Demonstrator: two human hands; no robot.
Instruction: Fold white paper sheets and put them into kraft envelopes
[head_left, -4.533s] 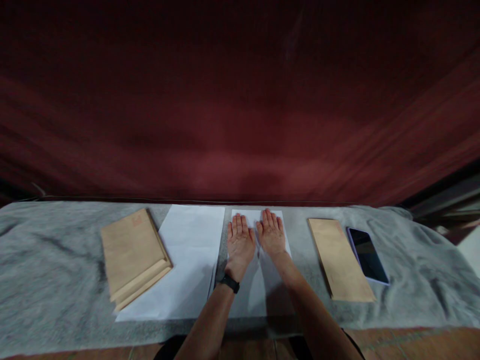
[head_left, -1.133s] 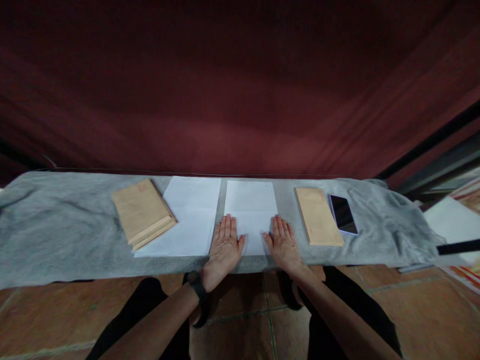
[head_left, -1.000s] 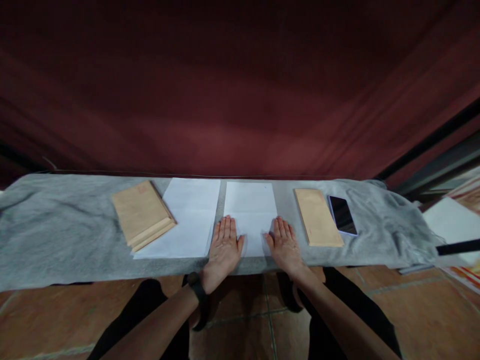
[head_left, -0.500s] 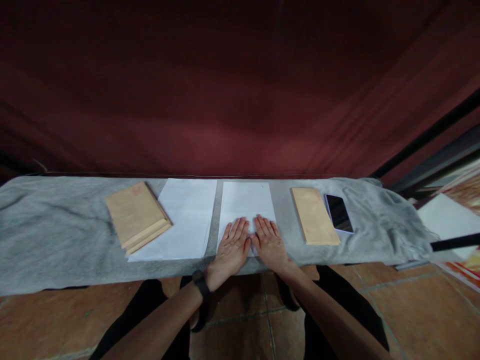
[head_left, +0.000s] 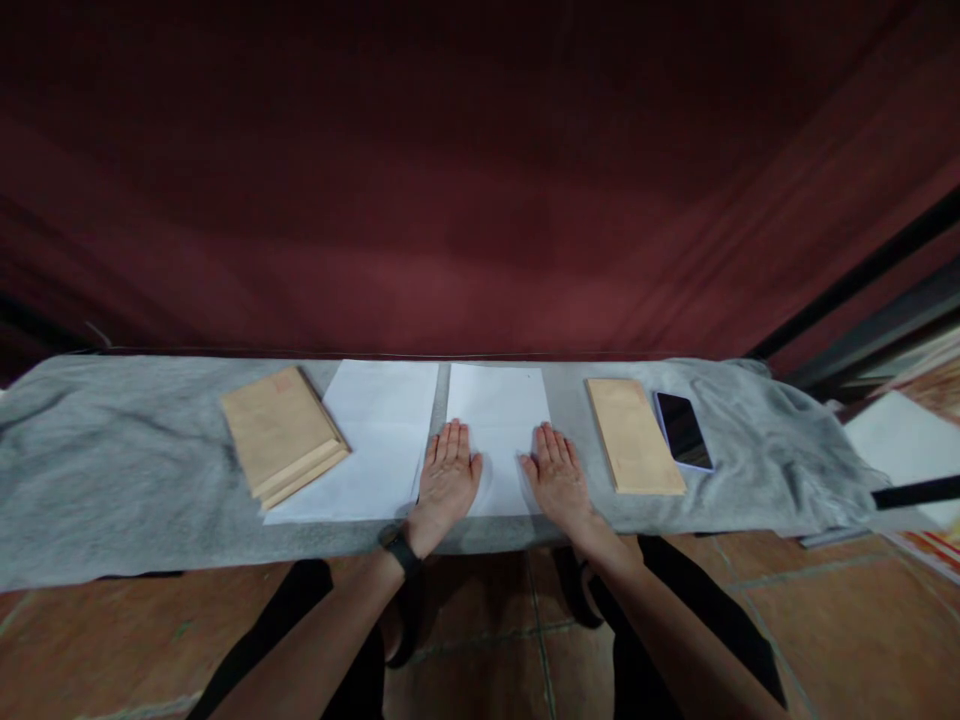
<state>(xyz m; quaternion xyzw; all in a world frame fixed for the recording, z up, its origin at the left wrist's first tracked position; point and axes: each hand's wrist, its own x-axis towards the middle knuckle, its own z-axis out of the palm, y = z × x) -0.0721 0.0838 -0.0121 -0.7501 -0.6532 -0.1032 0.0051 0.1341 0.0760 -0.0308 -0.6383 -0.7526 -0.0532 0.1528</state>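
A white paper sheet lies in the middle of a grey cloth that covers the table. My left hand lies flat on the sheet's near left part, fingers stretched out. My right hand lies flat on its near right edge, fingers also spread. Neither hand holds anything. A black band sits on my left wrist.
A stack of white paper lies left of the sheet, with a stack of brown envelopes overlapping its left side. A single brown envelope and a dark phone lie to the right. A dark red curtain hangs behind. Tiled floor shows below.
Half a second ago my hands lay side by side at the sheet's middle. They have slid apart toward the sheet's left and right edges.
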